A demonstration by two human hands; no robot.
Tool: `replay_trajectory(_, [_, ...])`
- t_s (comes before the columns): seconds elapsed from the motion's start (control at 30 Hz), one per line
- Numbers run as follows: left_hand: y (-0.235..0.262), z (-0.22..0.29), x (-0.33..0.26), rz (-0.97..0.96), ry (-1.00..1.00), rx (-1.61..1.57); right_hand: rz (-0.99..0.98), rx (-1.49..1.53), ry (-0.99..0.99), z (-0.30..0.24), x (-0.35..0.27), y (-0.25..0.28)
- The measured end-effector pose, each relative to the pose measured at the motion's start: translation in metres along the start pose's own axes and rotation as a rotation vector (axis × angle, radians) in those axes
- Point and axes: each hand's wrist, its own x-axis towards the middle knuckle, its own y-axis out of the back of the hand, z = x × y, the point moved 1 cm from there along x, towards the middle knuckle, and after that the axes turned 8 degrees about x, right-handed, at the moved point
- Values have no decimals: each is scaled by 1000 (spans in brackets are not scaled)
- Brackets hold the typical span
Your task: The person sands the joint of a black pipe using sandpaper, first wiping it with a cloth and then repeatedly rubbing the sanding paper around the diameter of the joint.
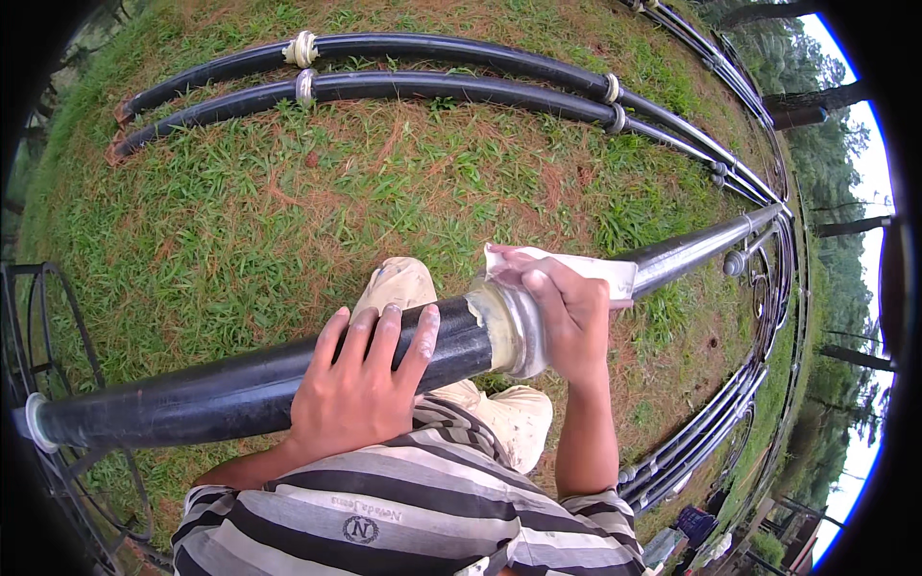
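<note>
A long black metal pole (211, 389) runs across in front of me, rising from the near left to the far right. Around its middle sits a grey ring-shaped collar (525, 331), with cream filler (488, 322) smeared along its left edge. My left hand (357, 394) lies over the pole left of the collar, fingers spread and dusted white; its thumb is hidden. Pressed to the collar's top and right side, my right hand (576, 331) is closed on a folded sheet of sandpaper (607, 274), white with a pinkish edge.
Two more black poles with collars (461, 88) lie on the grass beyond. A black metal frame (72, 470) stands under the pole's left end, by a pale ring (38, 422). Several poles (711, 422) are laid out at right, with trees (816, 101) behind.
</note>
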Motion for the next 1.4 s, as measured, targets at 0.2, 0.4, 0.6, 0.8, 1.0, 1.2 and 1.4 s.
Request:
replay_trajectory(0.2, [-1, -2, -2, -18, 31, -31, -18, -219, 26, -14, -4, -4])
replay_trajectory(0.4, [-5, -1, -2, -15, -8, -4, 123, 91, 115, 11, -16, 7])
replay_trajectory(0.6, [-5, -2, -5, 3, 41, -5, -128, -201, -107, 4, 16, 8])
replay_trajectory(0.8, [-4, -3, 1, -25, 24, -17, 63, 23, -22, 8, -4, 16])
replay_trajectory(1.0, [-6, -3, -3, -28, 57, -8, -205, -326, -115, -11, 28, 13])
replay_trajectory(1.2, [-8, -2, -1, -69, 43, -33, -253, -259, -263, -6, 31, 11])
replay_trajectory(1.4, [-10, -4, -3, -22, 36, -21, -326, -193, -11, -22, 30, 26])
